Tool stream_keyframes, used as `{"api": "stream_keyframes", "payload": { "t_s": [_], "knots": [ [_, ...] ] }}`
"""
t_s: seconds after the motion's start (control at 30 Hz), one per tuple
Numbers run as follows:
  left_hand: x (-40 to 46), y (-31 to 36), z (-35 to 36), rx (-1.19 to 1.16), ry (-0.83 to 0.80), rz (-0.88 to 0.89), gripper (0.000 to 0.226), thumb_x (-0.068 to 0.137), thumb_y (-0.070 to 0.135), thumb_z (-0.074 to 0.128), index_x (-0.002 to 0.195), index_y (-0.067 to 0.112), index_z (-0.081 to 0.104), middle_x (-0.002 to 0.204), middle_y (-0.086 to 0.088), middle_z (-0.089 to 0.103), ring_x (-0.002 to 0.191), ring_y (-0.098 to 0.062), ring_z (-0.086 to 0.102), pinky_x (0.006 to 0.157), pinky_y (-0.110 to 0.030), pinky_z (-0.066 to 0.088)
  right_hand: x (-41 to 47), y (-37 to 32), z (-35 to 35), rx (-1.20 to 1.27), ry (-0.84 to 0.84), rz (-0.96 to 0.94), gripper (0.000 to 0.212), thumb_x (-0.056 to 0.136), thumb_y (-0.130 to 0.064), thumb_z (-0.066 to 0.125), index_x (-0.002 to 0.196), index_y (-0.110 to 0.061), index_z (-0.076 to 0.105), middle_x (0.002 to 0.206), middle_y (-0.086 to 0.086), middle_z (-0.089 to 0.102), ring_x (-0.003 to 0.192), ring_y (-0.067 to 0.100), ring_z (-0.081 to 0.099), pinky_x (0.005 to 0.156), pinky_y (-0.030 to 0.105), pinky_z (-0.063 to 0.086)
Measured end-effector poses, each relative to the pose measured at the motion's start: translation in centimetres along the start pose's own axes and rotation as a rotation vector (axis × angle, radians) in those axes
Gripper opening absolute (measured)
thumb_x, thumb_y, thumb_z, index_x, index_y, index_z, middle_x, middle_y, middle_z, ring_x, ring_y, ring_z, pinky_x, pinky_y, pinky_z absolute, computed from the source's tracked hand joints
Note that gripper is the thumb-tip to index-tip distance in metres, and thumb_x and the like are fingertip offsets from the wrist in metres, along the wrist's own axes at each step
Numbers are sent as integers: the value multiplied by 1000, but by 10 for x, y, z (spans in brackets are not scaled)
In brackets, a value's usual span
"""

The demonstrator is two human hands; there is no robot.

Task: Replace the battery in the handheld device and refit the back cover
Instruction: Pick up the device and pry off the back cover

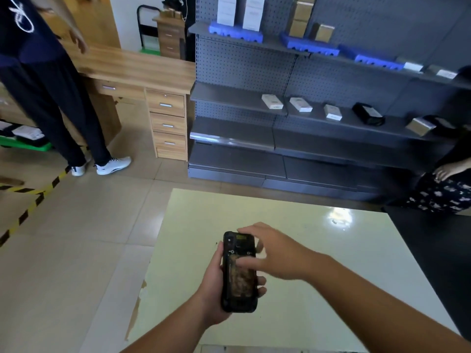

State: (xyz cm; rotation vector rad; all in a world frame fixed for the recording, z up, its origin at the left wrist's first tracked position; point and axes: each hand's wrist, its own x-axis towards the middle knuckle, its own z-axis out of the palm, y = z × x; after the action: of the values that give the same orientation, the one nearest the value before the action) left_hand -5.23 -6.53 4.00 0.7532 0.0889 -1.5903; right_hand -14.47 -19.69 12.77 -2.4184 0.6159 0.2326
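A black handheld device (238,289) is held upright above the pale table (356,263), its back facing me. My left hand (212,289) grips it around the lower half, fingers wrapped round its right edge. The back appears uncovered, with a brownish worn patch in the middle. My right hand (275,253) hovers over the device's upper half, fingers spread, one finger lying across the brownish patch. No loose cover or spare battery is visible on the table.
A grey pegboard shelf unit (305,128) with small boxes stands behind the table. A wooden desk (142,72) with drawers is at the left. One person stands at the far left (51,98), another at the right edge (448,179). Hazard tape (30,205) marks the floor.
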Motion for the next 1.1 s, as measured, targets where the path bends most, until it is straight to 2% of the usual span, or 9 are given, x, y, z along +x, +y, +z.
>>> {"api": "stream_keyframes", "payload": {
  "t_s": [0.1,0.27,0.47,0.57,0.63,0.77,0.83,0.9,1.1],
  "knots": [
    [-2,0,-2,-7,-54,-18,87,95,75,39,127,-1,66,105,-23,67,79,-36,63,78,-47,56,-3,17,-19,-110,1,-110,44,97,-34,71,138,-40,59,125,-14,62,101,5,57,88,32,55],
    [-6,-4,5,-5,-89,-20,87,94,76,40,128,0,65,104,-24,66,86,-40,64,79,-46,55,-2,19,-27,-228,-7,-261,32,100,-32,67,132,-36,65,116,-12,67,99,7,58,89,36,55],
    [-9,-6,11,-32,-81,-8,82,95,72,41,123,-1,67,100,-25,67,81,-40,65,72,-43,57,-6,17,-29,-522,48,-404,38,107,-35,51,143,-24,52,132,-3,63,119,17,56,95,37,52],
    [-10,-9,17,-48,-99,-29,81,95,70,45,134,1,62,97,-24,66,77,-38,64,70,-42,56,-5,17,-31,-669,64,-482,31,103,-19,60,134,-20,59,122,-1,67,110,20,61,93,36,53],
    [-12,-14,22,-53,-128,-48,82,95,70,47,137,1,60,97,-25,65,77,-39,64,70,-42,55,-4,17,-36,-678,69,-473,26,99,-13,63,123,-20,65,113,-2,68,104,19,62,88,35,54],
    [-11,-23,26,-41,-134,-24,80,93,72,48,126,1,66,99,-25,65,81,-39,63,73,-43,54,-6,14,-38,-490,91,-351,22,103,-23,51,115,-24,69,107,-7,66,101,14,59,86,36,54],
    [-8,-23,24,-6,-93,6,84,94,73,45,120,-3,69,100,-25,68,83,-41,66,74,-45,57,-8,8,-33,-330,114,-285,26,99,-44,53,111,-27,70,104,-11,64,96,9,59,84,35,55],
    [-5,-21,22,29,-58,33,86,95,73,41,122,-3,70,101,-25,71,87,-42,69,76,-45,59,-7,4,-25,-300,118,-240,37,91,-61,59,108,-29,67,103,-12,61,93,8,58,80,32,56],
    [-1,-17,21,84,15,79,84,94,74,41,122,1,73,104,-24,74,93,-44,72,78,-45,62,1,4,-17,-290,200,-199,36,88,-58,67,107,-27,65,104,-11,59,95,10,56,83,36,57]
  ]
}}
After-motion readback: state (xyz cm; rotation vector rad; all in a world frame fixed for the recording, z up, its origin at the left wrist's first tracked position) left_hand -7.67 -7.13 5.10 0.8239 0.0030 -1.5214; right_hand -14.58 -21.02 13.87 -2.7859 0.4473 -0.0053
